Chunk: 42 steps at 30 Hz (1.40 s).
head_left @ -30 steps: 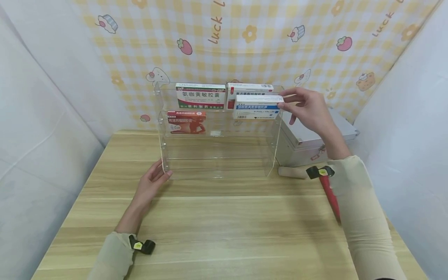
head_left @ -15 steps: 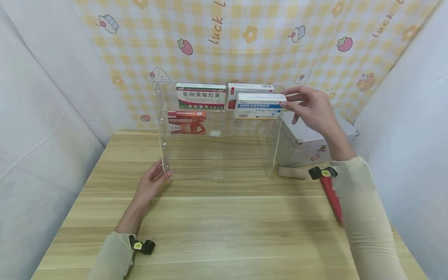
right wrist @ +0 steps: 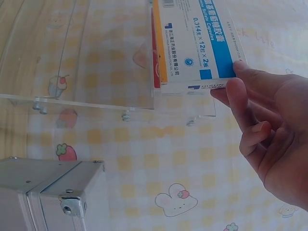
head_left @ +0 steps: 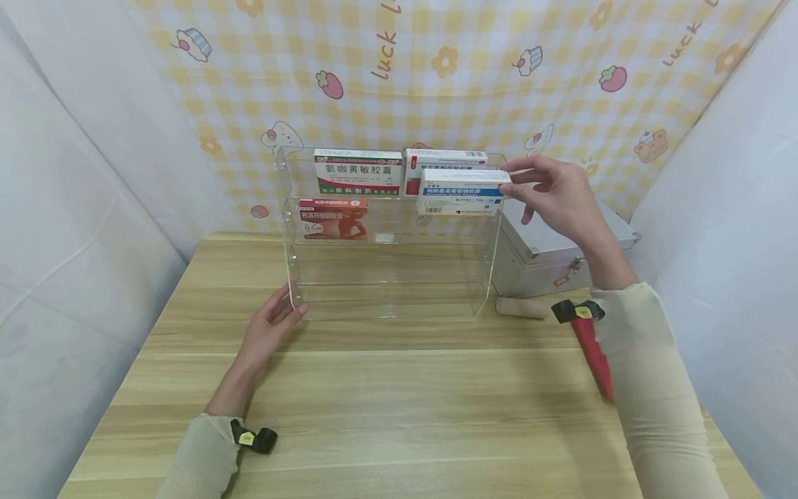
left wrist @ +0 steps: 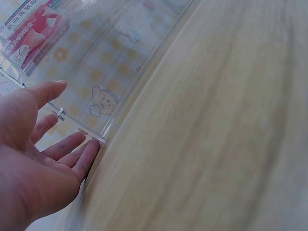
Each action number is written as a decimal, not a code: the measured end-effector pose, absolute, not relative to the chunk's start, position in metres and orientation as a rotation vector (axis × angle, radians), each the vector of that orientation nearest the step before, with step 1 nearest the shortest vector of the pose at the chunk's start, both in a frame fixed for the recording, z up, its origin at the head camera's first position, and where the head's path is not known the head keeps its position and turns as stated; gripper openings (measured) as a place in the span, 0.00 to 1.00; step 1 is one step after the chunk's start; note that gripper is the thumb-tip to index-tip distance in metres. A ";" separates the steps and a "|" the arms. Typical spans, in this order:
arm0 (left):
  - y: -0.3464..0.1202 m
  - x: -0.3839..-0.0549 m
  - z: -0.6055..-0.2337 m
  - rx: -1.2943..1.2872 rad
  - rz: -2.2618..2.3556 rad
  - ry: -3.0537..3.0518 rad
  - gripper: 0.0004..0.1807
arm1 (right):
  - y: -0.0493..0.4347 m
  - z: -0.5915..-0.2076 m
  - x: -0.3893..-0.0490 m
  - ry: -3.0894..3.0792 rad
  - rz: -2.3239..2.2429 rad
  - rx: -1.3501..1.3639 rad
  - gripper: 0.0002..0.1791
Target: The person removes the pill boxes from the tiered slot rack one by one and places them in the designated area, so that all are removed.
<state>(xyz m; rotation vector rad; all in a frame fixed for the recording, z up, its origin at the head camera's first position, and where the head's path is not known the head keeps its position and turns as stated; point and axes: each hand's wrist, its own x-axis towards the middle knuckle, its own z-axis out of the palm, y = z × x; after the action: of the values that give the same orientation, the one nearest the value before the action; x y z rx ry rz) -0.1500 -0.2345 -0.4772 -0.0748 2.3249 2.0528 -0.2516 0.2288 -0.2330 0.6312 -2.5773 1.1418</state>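
Note:
In the head view a clear tiered display stand [head_left: 386, 281] stands on the table. My right hand [head_left: 551, 197] pinches the right end of a white and blue medicine box [head_left: 464, 196] between thumb and fingers. This box is at the stand's upper right, overlapping a white and red medicine box [head_left: 445, 158] behind it. My left hand [head_left: 271, 326] is at the stand's lower left corner, thumb in front of the side panel and fingers on its outer side. The left wrist view shows those fingers [left wrist: 72, 151] loosely extended, tips right at the panel edge.
A green and white medicine box [head_left: 358, 172] sits on the top tier, an orange-red one [head_left: 333, 220] below it. Right of the stand are a silver metal case [head_left: 555, 253], a pale rounded bar [head_left: 522, 308] and a red object [head_left: 592, 357] partly under the right sleeve.
The right hand has shifted slightly right with the white and blue box, whose front tipped upward and then back. The left hand and the stand have stayed in place.

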 end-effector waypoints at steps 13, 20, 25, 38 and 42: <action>-0.234 -0.148 -0.474 -0.069 2.052 2.314 0.42 | 0.229 -0.232 -0.243 -2.589 1.125 0.646 0.19; -0.233 -0.145 -0.473 -0.061 2.043 2.309 0.42 | 0.215 -0.219 -0.218 -2.594 1.109 0.672 0.17; -0.234 -0.147 -0.474 -0.047 2.043 2.312 0.42 | 0.212 -0.218 -0.211 -2.608 1.119 0.691 0.17; -0.235 -0.149 -0.478 -0.032 2.052 2.318 0.42 | 0.229 -0.243 -0.228 -2.639 1.110 0.665 0.17; -0.235 -0.149 -0.478 -0.027 2.053 2.318 0.41 | 0.232 -0.248 -0.230 -2.639 1.110 0.680 0.17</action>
<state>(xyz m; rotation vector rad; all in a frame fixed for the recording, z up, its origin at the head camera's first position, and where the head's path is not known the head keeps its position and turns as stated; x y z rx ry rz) -0.1488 -0.2354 -0.4781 -0.0268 2.3184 2.0527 -0.2304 0.2316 -0.2479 0.6804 -2.6389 1.1102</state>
